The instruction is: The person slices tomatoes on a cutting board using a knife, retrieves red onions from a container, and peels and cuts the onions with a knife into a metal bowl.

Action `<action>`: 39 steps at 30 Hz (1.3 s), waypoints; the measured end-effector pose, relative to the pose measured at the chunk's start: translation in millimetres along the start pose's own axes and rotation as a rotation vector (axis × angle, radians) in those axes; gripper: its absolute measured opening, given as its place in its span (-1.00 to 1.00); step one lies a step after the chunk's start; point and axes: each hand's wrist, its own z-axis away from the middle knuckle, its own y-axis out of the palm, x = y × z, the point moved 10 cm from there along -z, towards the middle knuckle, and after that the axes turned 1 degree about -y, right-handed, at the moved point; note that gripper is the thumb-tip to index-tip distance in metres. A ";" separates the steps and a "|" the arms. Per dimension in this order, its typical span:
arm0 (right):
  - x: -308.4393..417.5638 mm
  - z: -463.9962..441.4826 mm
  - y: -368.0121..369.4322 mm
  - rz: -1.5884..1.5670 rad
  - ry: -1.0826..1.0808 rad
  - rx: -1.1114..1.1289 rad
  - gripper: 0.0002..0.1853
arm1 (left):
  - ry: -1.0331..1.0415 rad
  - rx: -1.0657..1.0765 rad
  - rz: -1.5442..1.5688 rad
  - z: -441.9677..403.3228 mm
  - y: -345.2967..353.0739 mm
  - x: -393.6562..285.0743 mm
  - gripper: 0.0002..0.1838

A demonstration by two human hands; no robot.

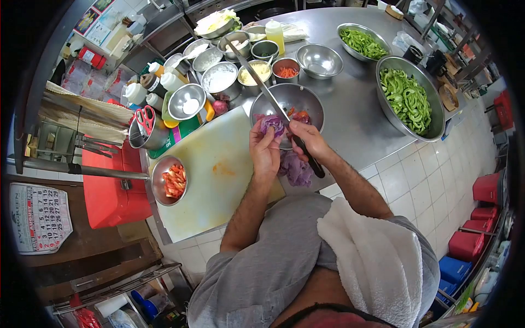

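- The left hand [264, 148] grasped a purple piece [272, 124], seemingly cabbage, between thumb and fingers; the piece sat above the near left side of a metal bowl [315, 105], a position that would suit catching loose bits.
- The right hand [307, 141] was wrapped firmly round the dark handle of a long knife [262, 86]; the blade pointed up and away from the body, probably for safety; its lower part was just beside the purple piece, though whether they touched could not be told.
- The metal bowl held red pieces and stood almost straight ahead of the body, apparently to spare both arms a stretch.
- Loose purple leaves [296, 170] lay nearer the body than the bowl, beside the right forearm, presumably for easy reach.
- A cutting board [199, 145] lay to the left; a ladle [157, 177] of red slices [175, 181] rested on it, its long handle jutting past the table edge, perhaps because the board was too narrow for it.
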 end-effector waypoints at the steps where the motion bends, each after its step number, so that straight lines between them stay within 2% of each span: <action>1: -3.1 -3.3 -0.1 0.001 -0.003 -0.002 -0.48 | -0.010 0.014 0.020 -1.3 1.7 0.0 -0.64; 3: 14.4 -8.7 -9.6 0.270 -0.238 -0.153 -0.47 | 0.007 0.038 0.007 -2.5 3.1 -3.6 -0.64; 4: 16.6 -10.3 -11.9 0.270 -0.240 -0.154 -0.47 | 0.023 0.056 -0.006 -2.1 4.2 -6.4 -0.63; 6: 37.5 -7.6 -35.0 0.335 -0.340 -0.358 -0.44 | 0.013 0.121 0.014 2.3 12.5 -12.1 -0.64; 7: 42.6 -9.2 -40.7 0.334 -0.338 -0.354 -0.44 | 0.008 0.184 0.036 5.1 20.0 -16.1 -0.64; 9: 41.8 -9.5 -59.9 0.347 -0.189 -0.374 -0.44 | -0.034 0.162 0.081 3.8 16.7 -16.7 -0.66; 10: 46.7 -5.7 -63.2 0.350 -0.192 -0.374 -0.44 | -0.083 0.147 0.127 2.2 16.3 -13.3 -0.67; 12: 30.0 -6.8 -59.0 0.371 0.050 -0.240 -0.46 | -0.143 0.119 0.174 -0.5 16.7 -9.1 -0.67; 14: 26.1 -6.8 -56.4 0.359 0.021 -0.268 -0.48 | -0.207 0.082 0.217 -0.9 12.4 -4.5 -0.66; 16: 17.2 -8.0 -57.9 0.346 -0.004 -0.298 -0.49 | -0.322 0.180 0.415 1.6 19.1 4.5 -0.63; 18: 19.6 -10.4 -53.6 0.324 -0.129 -0.280 -0.40 | -0.302 0.163 0.338 -3.2 7.6 9.3 -0.64; 21: 23.8 -5.7 -42.8 0.287 -0.186 -0.231 -0.29 | -0.311 0.158 0.243 -6.2 -0.7 12.8 -0.66; 25: 13.1 -10.5 -33.5 0.242 -0.128 -0.106 -0.20 | -0.367 0.145 0.169 5.0 15.7 9.3 -0.62; 28: 11.3 -14.3 -32.3 0.256 -0.139 -0.134 -0.21 | -0.424 0.178 0.110 5.2 12.9 15.2 -0.58; 30: 23.8 -14.5 -37.6 0.331 -0.357 -0.275 -0.09 | -0.430 0.184 0.111 6.0 13.0 17.0 -0.57; 32: 20.2 -20.1 -44.4 0.411 -0.385 -0.334 -0.08 | -0.436 0.192 0.115 6.8 12.3 19.5 -0.57; 34: 30.4 -17.6 -41.2 0.492 -0.412 -0.396 -0.07 | -0.428 0.287 0.075 10.2 16.3 21.5 -0.48; 36: 24.8 -19.9 -42.2 0.326 -0.291 -0.405 -0.06 | -0.438 0.302 0.041 15.6 15.1 25.2 -0.48; 39: 20.1 -23.2 -48.0 0.301 -0.248 -0.446 -0.10 | -0.446 0.283 0.009 19.7 13.4 29.3 -0.48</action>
